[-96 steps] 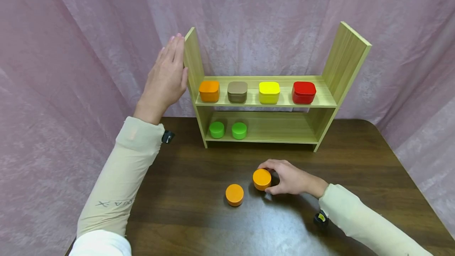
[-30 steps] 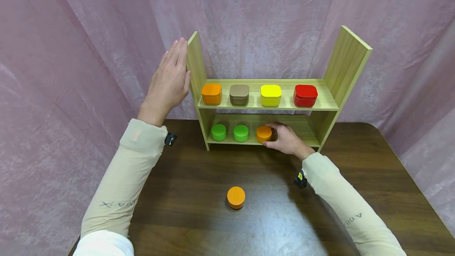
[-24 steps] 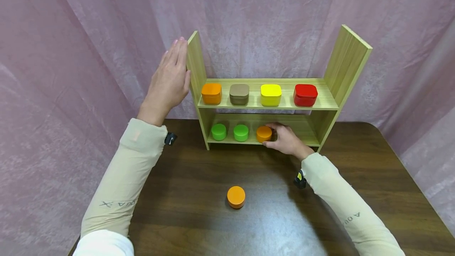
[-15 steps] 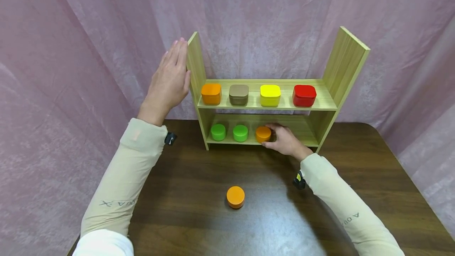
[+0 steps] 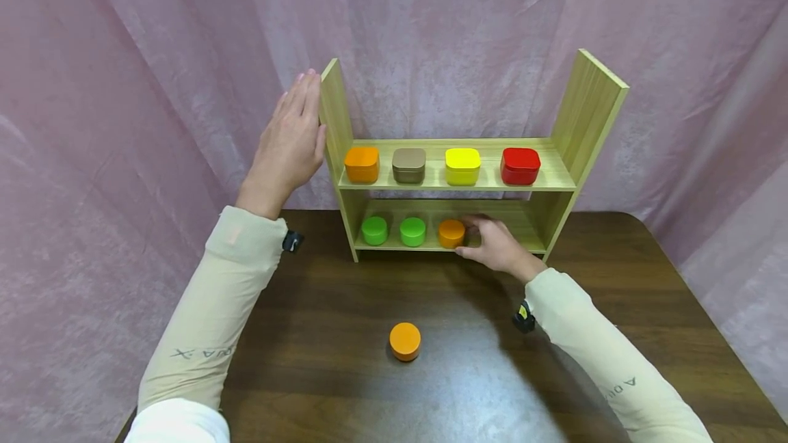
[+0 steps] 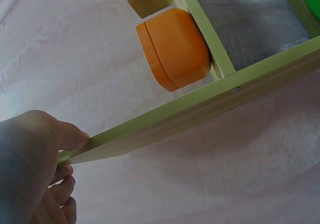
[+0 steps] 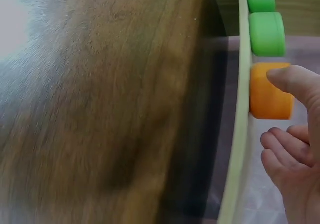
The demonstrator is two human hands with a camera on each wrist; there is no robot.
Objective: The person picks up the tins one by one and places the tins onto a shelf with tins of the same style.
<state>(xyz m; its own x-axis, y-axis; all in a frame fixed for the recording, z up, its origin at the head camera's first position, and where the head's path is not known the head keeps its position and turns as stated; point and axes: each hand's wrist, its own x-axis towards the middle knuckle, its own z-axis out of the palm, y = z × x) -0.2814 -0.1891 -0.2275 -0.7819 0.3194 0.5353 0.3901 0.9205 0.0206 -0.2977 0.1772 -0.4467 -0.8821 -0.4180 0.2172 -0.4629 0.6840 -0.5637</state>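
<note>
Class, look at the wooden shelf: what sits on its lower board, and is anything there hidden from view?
On the wooden shelf, two green tins and an orange tin. The right hand touches it, hiding its right side.

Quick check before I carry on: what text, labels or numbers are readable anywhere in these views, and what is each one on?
"A DU": partial dark lettering on the right sleeve, the rest cut off by the fold.
Left sleeve: dark lettering, seen upside down and creased, too unclear to read for certain.
Tins on the wooden shelf: no labels visible.
Orange round tin on the table: no marking visible.
</note>
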